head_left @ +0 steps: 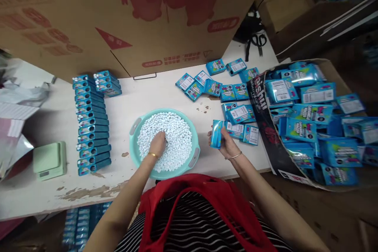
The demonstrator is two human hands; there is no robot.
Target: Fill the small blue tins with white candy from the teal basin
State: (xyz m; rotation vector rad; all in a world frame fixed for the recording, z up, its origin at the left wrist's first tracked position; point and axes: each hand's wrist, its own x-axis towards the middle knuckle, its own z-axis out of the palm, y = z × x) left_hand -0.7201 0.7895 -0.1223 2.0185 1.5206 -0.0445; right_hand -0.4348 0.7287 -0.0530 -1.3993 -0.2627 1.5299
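Observation:
My left hand (158, 144) is down in a heap of small white candies (177, 138), its fingers curled into them and partly hidden. The candies fill a mint-green basin (195, 134) with a handle on each side. To the right of the basin, my right hand (227, 144) grips a small blue candy box (216, 134), holding it upright above the table. Its thumb is on the near side, with fingertips showing at the left edge. Several blue boxes (240, 114) lie flat just beyond that hand.
Rows of upright blue boxes (93, 126) stand at left, near a pale green scale (50, 159). A large cardboard carton (177, 39) walls off the back. On the right, an open carton (262, 126) is heaped with blue boxes. Black scissors (259, 43) lie at the back right.

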